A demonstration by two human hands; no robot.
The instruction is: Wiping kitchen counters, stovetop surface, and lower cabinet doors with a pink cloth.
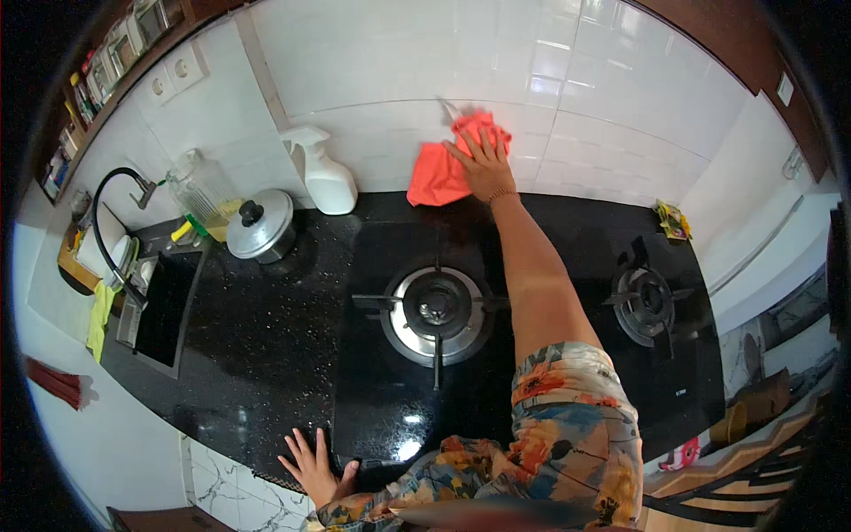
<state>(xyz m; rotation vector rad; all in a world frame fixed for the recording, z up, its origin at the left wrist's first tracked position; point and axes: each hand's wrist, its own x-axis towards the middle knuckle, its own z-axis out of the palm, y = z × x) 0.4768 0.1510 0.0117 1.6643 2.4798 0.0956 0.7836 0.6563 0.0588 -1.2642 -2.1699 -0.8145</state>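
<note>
My right hand (483, 167), arm stretched across the stove, holds a bright orange cloth (441, 175) pressed to the white tiled wall (372, 75). Its fingers splay over the bunched part, and the rest of the cloth hangs down to the left, close to the counter. My left hand (315, 470) rests open near the counter's front edge, fingers apart and holding nothing. Below my right forearm lies a black glass stove with a large burner (436, 310) in the middle and a smaller burner (644, 297) on the right. To the left of the cloth stands a white spray bottle (326, 177).
A lidded metal pot (262, 229) and a clear pitcher (200, 191) stand on the left of the black counter (266, 337). Beyond them are a sink (168, 310) and a black faucet (108, 217). A small yellow packet (674, 222) lies at the back right corner.
</note>
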